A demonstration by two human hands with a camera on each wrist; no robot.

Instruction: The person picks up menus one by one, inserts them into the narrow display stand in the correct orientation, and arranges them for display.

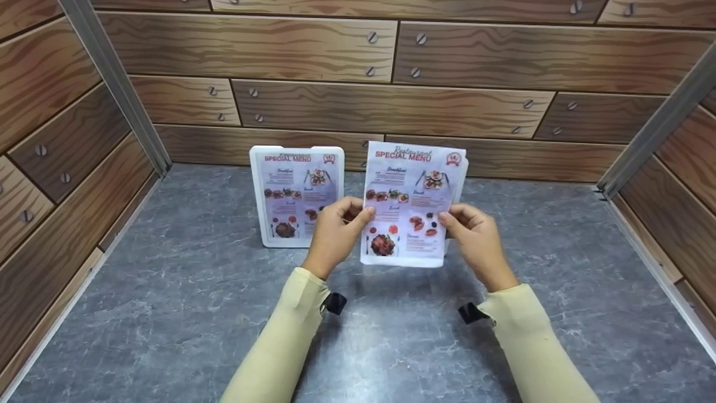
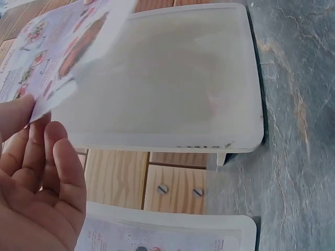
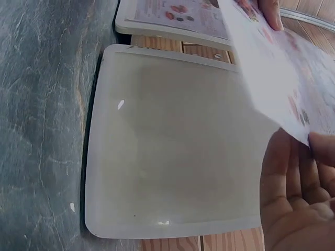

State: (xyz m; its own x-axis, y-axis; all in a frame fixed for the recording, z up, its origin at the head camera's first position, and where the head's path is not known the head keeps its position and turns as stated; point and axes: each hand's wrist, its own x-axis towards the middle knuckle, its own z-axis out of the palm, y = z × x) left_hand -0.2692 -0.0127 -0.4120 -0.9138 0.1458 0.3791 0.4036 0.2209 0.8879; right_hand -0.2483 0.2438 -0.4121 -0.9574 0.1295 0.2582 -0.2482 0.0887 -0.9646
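Observation:
A printed menu sheet [image 1: 414, 201] is held up by its two side edges. My left hand [image 1: 338, 232] pinches its left edge between thumb and fingers, and my right hand [image 1: 478, 240] pinches the right edge. Behind the sheet stands a white frame [image 1: 461, 173], mostly hidden by the paper in the head view. Both wrist views show this frame's bare pale face [image 2: 172, 78] with no print in it, and the sheet is in front of and apart from it. Left of it stands a second white frame [image 1: 257, 196] with a matching menu [image 1: 285, 196] inside.
The frames stand on a grey marbled tabletop [image 1: 184, 313]. A wood-plank-patterned wall [image 1: 313, 50] rises behind them, with similar walls at both sides. Metal posts [image 1: 112, 84] run up the corners. A dark wrist camera [image 1: 335, 303] sits on each sleeve.

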